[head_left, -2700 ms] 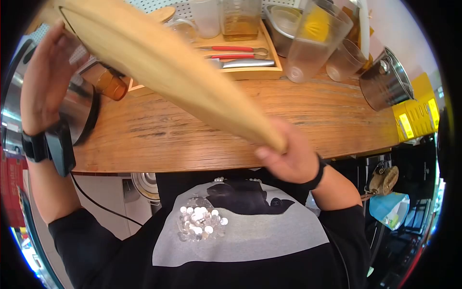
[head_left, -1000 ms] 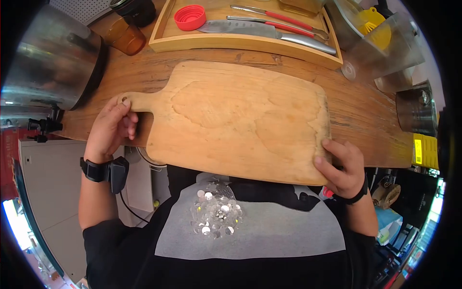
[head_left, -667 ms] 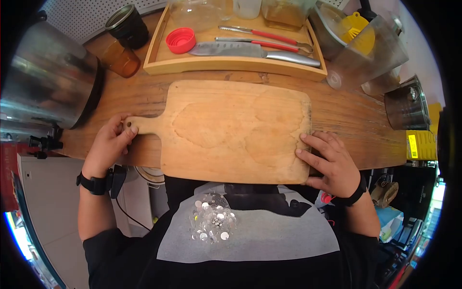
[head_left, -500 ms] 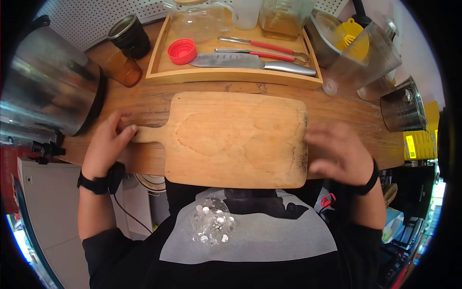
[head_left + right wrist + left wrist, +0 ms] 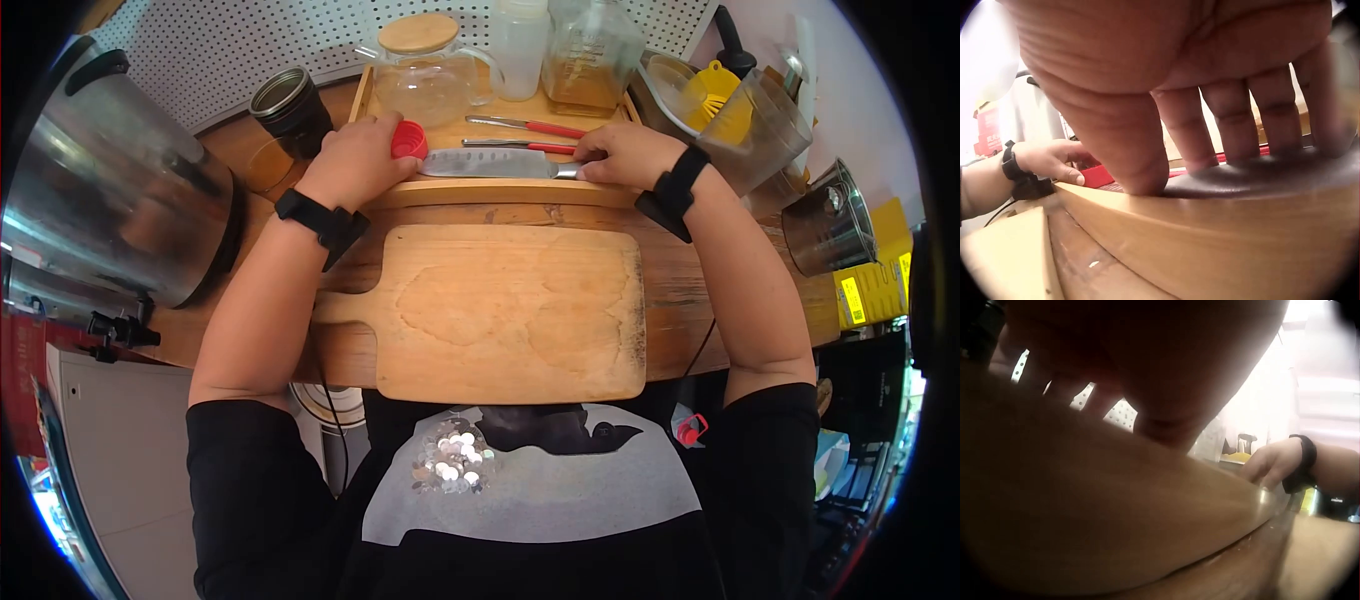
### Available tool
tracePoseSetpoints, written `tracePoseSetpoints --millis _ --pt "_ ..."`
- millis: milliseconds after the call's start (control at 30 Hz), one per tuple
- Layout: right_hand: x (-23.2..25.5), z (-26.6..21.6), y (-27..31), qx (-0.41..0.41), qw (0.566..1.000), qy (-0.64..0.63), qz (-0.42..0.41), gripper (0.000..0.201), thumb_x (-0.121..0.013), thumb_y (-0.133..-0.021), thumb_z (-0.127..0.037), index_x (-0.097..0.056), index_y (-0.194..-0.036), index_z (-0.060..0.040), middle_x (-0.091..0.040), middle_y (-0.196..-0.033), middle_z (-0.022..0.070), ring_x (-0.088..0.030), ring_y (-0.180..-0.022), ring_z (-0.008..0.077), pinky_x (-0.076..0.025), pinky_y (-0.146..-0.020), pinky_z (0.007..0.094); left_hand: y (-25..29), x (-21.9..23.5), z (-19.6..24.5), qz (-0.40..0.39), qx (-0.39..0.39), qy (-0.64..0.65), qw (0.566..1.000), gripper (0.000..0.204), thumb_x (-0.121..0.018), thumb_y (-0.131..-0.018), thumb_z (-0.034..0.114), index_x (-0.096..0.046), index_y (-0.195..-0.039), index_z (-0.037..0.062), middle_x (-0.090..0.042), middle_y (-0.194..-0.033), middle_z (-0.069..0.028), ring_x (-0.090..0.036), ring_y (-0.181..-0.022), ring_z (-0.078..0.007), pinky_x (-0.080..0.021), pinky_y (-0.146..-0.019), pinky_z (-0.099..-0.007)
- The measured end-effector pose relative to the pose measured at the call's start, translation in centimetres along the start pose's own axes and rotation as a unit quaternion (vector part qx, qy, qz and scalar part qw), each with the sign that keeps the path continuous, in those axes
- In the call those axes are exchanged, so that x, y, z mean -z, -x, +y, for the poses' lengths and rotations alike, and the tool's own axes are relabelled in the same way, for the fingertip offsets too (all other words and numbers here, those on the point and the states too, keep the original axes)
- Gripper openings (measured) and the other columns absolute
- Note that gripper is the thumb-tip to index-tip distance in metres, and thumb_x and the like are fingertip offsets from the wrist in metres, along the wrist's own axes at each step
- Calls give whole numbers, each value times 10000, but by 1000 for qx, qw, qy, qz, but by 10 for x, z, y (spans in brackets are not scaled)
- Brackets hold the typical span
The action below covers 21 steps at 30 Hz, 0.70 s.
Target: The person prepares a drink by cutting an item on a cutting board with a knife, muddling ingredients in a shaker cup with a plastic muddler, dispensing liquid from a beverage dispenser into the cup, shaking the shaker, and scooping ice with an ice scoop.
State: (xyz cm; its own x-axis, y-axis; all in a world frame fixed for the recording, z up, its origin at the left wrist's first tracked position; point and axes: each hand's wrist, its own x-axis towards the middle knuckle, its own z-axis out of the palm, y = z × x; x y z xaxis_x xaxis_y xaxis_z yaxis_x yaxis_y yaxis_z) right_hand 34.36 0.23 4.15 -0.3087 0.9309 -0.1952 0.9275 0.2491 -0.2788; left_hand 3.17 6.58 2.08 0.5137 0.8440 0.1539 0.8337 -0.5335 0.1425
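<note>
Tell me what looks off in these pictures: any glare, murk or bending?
Head view: the cutting board looks crisp, but the tray bows along its front and the corners go black. Left wrist view: the left hand is nearly a silhouette against a washed-out background. Right wrist view: white glare upper left, the right hand shadowed, the knife handle softly shining.

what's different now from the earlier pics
The cutting board, first held up tilted, has come down flat on the table. Both hands let it go and moved forward: the left hand to the tray by the red cap, the right hand onto the knife. Knife, cap and tongs stayed in the tray.
</note>
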Motion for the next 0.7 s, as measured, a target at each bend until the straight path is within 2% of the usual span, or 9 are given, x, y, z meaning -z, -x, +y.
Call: tracePoseSetpoints --millis 100,167,233,300,333,433,467,500,700 --pt "1 2 -4 -20 999 -2 -33 290 -635 -864 -212 -643 -1071 -10 -658 -999 152 -614 -922 290 -477 -814 349 -2 -3 -4 -20 13 -30 999 553 -668 -799 356 -533 -1207 7 -603 -1124 -209 -575 -1068 -358 -467 -909 -402" --pt "-3 11 -8 6 999 -10 -43 327 -627 -863 -307 -644 -1045 -36 -634 -1035 141 -590 -983 285 -458 -838 357 8 -2 -9 115 -30 69 991 544 -667 -796 345 -536 -1200 3 -604 -1122 -206 -580 -1055 -361 -474 -896 -395" --pt "-4 9 -6 4 999 -7 -39 330 -624 -868 -313 -632 -1054 -41 -631 -1034 141 -586 -982 285 -455 -839 358 34 21 9 112 -52 158 980 526 -674 -794 302 -536 -1201 0 -600 -1115 -199 -597 -1026 -340 -487 -869 -370" --pt "-4 9 -3 2 999 -6 -34 333 -620 -874 -320 -621 -1063 -46 -628 -1034 142 -583 -981 286 -453 -839 359 72 35 31 40 -91 333 938 525 -692 -794 257 -528 -1224 5 -603 -1104 -166 -613 -999 -247 -496 -834 -339" --pt "-4 9 -2 14 1000 -9 -12 290 -622 -883 -276 -608 -1053 -41 -622 -978 133 -581 -925 271 -456 -812 351 93 41 41 -60 -92 386 916 537 -683 -799 172 -483 -1274 23 -529 -1217 -100 -524 -1108 -179 -422 -951 -321" --pt "-7 13 -4 25 998 -56 7 233 -620 -896 -226 -592 -1031 -38 -609 -907 111 -570 -857 235 -454 -780 329 133 16 66 -119 -210 412 879 568 -709 -756 190 -492 -1250 12 -543 -1124 -153 -544 -1070 -311 -441 -924 -363" --pt "-7 14 -6 23 995 -96 6 218 -616 -900 -220 -588 -1019 -38 -602 -892 97 -561 -845 212 -449 -775 316 142 6 72 -151 -196 452 857 577 -713 -738 173 -497 -1248 9 -535 -1138 -161 -521 -1095 -328 -417 -938 -384" --pt "-7 14 -6 28 993 -118 5 195 -593 -919 -198 -591 -1035 -41 -599 -894 58 -543 -840 162 -441 -780 284 148 -1 77 -131 -194 428 873 582 -718 -725 168 -502 -1244 16 -535 -1136 -160 -515 -1100 -328 -400 -949 -392" --pt "0 14 4 80 976 -196 53 213 -536 -943 -206 -601 -1064 -44 -619 -931 47 -543 -872 135 -441 -788 275 155 -17 95 -17 -201 312 929 624 -753 -669 162 -513 -1231 33 -525 -1179 -170 -506 -1109 -350 -400 -949 -413"
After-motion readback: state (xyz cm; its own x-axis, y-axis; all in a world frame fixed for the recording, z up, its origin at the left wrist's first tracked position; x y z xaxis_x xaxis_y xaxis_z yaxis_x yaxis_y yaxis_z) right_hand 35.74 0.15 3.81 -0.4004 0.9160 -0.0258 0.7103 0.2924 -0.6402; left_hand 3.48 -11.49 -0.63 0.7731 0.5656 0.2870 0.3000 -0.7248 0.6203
